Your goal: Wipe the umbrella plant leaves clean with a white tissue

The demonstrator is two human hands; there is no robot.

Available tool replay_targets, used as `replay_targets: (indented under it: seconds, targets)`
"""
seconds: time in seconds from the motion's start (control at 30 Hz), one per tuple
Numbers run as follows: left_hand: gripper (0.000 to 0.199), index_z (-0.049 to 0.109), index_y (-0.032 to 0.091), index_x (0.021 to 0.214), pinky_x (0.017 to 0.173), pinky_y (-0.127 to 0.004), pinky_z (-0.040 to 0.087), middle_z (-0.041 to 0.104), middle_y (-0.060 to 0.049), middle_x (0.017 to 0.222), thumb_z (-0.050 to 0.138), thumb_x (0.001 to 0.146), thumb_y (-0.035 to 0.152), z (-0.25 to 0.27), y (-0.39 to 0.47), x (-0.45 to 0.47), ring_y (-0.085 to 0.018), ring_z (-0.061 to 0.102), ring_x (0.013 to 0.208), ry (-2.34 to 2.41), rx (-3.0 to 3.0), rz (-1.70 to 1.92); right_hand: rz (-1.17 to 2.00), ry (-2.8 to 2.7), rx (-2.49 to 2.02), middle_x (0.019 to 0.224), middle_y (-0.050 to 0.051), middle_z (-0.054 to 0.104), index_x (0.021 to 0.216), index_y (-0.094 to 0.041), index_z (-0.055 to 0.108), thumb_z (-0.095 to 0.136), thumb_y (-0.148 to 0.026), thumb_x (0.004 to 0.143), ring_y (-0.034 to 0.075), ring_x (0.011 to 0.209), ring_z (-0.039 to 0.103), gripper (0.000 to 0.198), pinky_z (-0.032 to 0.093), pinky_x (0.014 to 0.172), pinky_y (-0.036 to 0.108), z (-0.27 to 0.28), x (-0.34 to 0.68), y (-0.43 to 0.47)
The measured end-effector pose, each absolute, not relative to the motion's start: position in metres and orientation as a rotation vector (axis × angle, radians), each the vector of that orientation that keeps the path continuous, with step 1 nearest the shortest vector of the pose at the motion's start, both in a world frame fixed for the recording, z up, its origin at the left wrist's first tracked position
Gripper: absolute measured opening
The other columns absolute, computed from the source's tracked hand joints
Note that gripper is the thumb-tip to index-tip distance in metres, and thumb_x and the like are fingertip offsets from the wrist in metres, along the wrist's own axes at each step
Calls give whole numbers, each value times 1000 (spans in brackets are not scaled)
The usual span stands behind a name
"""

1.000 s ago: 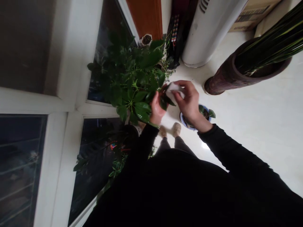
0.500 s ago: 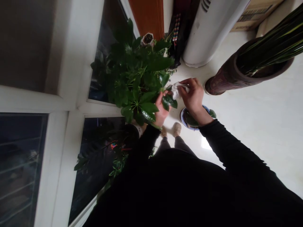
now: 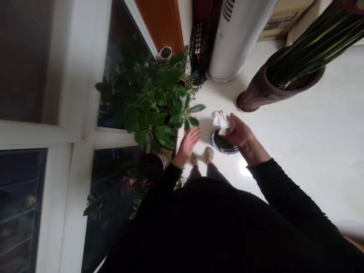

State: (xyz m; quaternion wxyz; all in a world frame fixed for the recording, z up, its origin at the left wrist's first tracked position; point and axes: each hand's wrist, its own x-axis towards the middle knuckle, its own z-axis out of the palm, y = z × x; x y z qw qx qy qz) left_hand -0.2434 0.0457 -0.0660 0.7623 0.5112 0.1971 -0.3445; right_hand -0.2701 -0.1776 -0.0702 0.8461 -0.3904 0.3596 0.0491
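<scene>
Crumpled white tissue (image 3: 222, 120) sits in the fingers of my right hand (image 3: 243, 137), which is held over a blue-rimmed pot (image 3: 217, 147) on the floor. My left hand (image 3: 189, 145) is open, its fingers stretched out and nothing in them. Just beyond its fingertips is a leaf cluster (image 3: 186, 113) of a bushy green potted plant (image 3: 153, 113). The hand looks apart from those leaves, though a light touch at the nearest one cannot be ruled out.
White-framed glass doors (image 3: 85, 125) run along the left. A tall white appliance (image 3: 231, 41) stands at the back, with a cardboard box (image 3: 280, 21) behind it. To the right, a tall brown pot (image 3: 263, 85) holds long striped leaves. A small pot (image 3: 165, 53) is behind the bushy plant.
My left hand has let go of the leaves and drawn back toward me, opening. My right hand has moved away from the plant, to the right and nearer me, still holding the tissue.
</scene>
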Motion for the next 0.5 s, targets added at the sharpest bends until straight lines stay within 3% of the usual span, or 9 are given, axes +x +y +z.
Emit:
replay_targets:
  seconds: [0.13, 0.2, 0.3, 0.5]
  targets:
    - [32, 74, 26, 112, 119, -53, 53, 78, -12, 120, 82, 90, 48, -62, 47, -286, -29, 74, 120, 168, 1540, -716, 180, 729, -703, 103, -2, 86, 105, -28, 80, 84, -36, 80, 15, 85, 77, 26, 67, 71, 25, -49, -295, -174]
    - [27, 75, 30, 113, 110, -50, 58, 74, -11, 121, 80, 92, 46, -46, 40, -293, -28, 72, 119, -90, 1703, -486, 161, 724, -764, 97, -2, 86, 101, -28, 82, 89, -30, 74, 15, 80, 77, 28, 68, 72, 25, -43, -303, -167]
    - [27, 77, 34, 124, 114, -49, 57, 63, -12, 147, 72, 98, 39, -22, 29, -282, -31, 63, 138, -454, 1886, -239, 130, 714, -848, 88, -3, 84, 94, -28, 83, 92, -36, 74, 16, 75, 76, 24, 68, 71, 26, -38, -312, -157]
    - [11, 79, 28, 90, 108, -49, 57, 70, -10, 130, 71, 97, 26, -16, 28, -248, -31, 64, 128, -698, 2068, -126, 150, 740, -832, 84, 0, 83, 89, -27, 81, 85, -38, 84, 18, 74, 76, 13, 68, 65, 29, -35, -317, -158]
